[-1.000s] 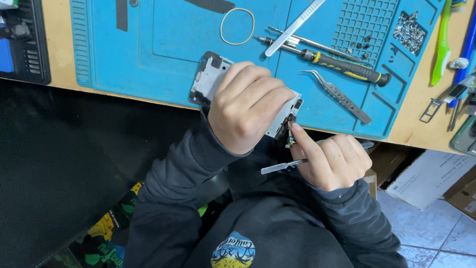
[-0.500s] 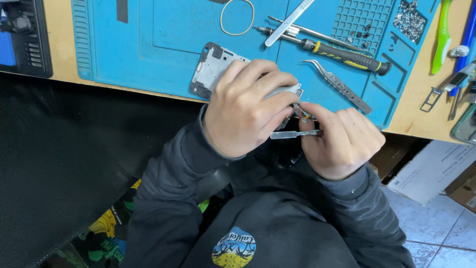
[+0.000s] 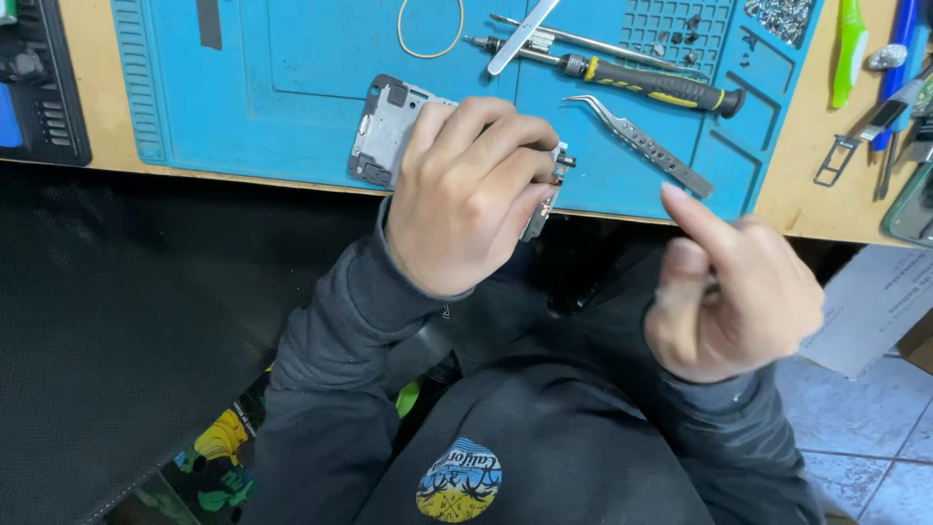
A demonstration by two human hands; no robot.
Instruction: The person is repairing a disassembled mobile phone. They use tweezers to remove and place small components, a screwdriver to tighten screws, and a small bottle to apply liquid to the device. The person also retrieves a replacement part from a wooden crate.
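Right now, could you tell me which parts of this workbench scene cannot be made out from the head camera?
- Phone frame: its right half is hidden under the left hand.
- Right hand: motion-blurred; whether the curled fingers hold anything cannot be told.
- Screws: too small to tell apart, and cut off by the top edge.
- Rubber ring and black case: cut off by the top and left edges.

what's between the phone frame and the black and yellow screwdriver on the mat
In the head view, only bare blue mat lies between the phone frame and the screwdriver; the curved tweezers sit below that stretch.
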